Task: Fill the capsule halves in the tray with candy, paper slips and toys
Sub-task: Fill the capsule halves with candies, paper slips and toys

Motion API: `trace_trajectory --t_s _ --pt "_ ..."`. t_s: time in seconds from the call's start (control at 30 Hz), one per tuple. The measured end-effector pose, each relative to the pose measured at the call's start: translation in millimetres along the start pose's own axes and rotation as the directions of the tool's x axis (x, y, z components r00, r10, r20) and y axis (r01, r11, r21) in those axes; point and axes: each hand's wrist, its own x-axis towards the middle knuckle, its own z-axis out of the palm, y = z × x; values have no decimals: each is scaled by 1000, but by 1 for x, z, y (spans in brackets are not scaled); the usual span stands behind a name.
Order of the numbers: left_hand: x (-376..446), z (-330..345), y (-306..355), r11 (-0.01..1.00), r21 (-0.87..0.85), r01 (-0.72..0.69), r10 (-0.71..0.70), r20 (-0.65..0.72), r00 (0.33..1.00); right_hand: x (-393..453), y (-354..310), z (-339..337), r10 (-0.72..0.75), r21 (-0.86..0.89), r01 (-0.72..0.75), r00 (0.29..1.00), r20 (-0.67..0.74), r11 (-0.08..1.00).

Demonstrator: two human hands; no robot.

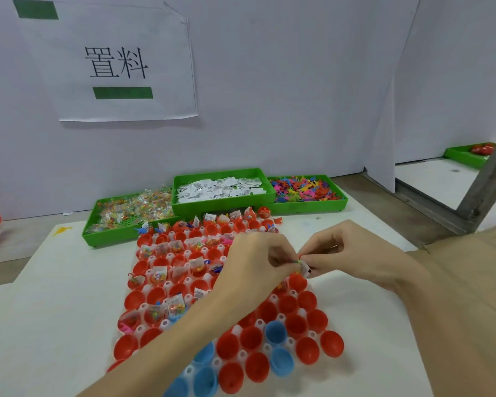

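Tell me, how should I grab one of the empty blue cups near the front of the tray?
Pinch the blue cup by its rim, coming straight down from above. It sits open side up in the tray, with red cups tight around it, so the sides leave little room for a grip.

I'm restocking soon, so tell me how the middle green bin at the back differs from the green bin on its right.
The middle bin holds white printed paper slips; the right bin holds small toys in many colours. The middle bin's wall stands taller than the right bin's, and its front edge sits nearer the capsule tray. Both are green, rectangular, side by side against the wall, and look well stocked.
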Motion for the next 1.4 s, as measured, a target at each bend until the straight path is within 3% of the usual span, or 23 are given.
trace_trajectory --t_s 0.17,0.4,0.8,1.07,1.2,1.4 --pt "8 1 -9 984 177 16 -35 106 994 6 9 2 98 37 -102 991 89 994" --pt "12 2 -11 958 281 -62 19 153 988 8 12 7 109 -62 -109 994 0 992" --pt "19 6 -7 928 302 -220 137 274 952 6 15 1 122 -126 -117 992 31 985" --pt "28 3 2 839 360 -408 219 463 859 6 13 5 128 -243 -114 991 46 963" --pt "25 2 1 724 360 -588 360 531 768 7 14 4 117 -227 -101 991 58 969" --pt "25 0 -4 747 329 -577 366 520 772 8 13 4 100 -222 -82 992 72 972"
